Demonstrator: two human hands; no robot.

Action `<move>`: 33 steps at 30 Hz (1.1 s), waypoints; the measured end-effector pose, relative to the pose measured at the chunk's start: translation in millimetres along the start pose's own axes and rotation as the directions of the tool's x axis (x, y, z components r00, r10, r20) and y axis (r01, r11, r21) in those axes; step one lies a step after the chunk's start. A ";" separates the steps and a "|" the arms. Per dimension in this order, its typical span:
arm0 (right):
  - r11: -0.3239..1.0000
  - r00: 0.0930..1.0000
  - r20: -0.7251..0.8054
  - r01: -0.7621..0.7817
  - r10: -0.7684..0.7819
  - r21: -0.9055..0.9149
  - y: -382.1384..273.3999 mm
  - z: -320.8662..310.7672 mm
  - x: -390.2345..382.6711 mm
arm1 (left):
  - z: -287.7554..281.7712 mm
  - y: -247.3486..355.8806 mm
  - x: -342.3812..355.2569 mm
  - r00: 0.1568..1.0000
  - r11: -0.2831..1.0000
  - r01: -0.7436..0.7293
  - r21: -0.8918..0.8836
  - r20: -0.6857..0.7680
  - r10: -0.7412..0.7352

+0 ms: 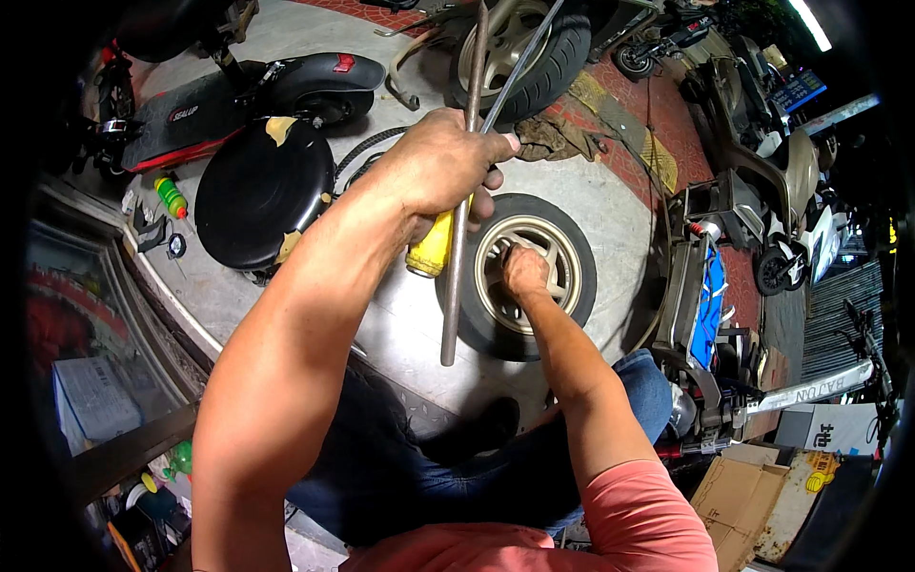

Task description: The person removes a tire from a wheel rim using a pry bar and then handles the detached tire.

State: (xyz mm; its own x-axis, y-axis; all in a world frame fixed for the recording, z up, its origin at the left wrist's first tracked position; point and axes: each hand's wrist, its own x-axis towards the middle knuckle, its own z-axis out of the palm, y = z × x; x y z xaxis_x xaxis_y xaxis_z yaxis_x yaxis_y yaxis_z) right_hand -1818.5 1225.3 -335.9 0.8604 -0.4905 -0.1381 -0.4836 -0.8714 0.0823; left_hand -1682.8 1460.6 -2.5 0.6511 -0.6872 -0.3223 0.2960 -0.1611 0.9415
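My left hand [456, 164] is raised over the floor, closed round a long steel pry bar [453, 305] and a screwdriver [432, 250] with a yellow handle and a long shiny shaft. Both tools slant upward past my fingers. Below them a scooter wheel [581, 302] lies flat on the floor, a black tyre on a pale gold spoked rim. My right hand [526, 274] reaches down into the middle of that wheel, its fingers curled at the spokes beside the hub; the fingertips are hidden.
A round black stool [262, 195] with torn patches stands left of the wheel. Ahead is a scooter's mounted wheel [558, 62], with a dark rag [548, 139] near it. An electric kick scooter [191, 114] is at the far left, a green bottle [171, 196] nearby. Cardboard [739, 496] lies at lower right.
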 end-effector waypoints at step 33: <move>0.950 0.997 0.006 -0.077 0.079 0.303 4.6 -9.7 -1.5 | -4.4 5.9 -0.1 1.000 0.998 -0.026 0.051 0.018 0.025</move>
State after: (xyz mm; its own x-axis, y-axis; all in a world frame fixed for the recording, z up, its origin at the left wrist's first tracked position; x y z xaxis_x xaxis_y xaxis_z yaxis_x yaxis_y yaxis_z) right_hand -1820.5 1222.0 -325.7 0.8186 -0.5578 -0.1372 -0.5743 -0.7911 -0.2105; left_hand -1678.1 1462.9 2.6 0.6461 -0.7034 -0.2964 0.2430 -0.1786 0.9534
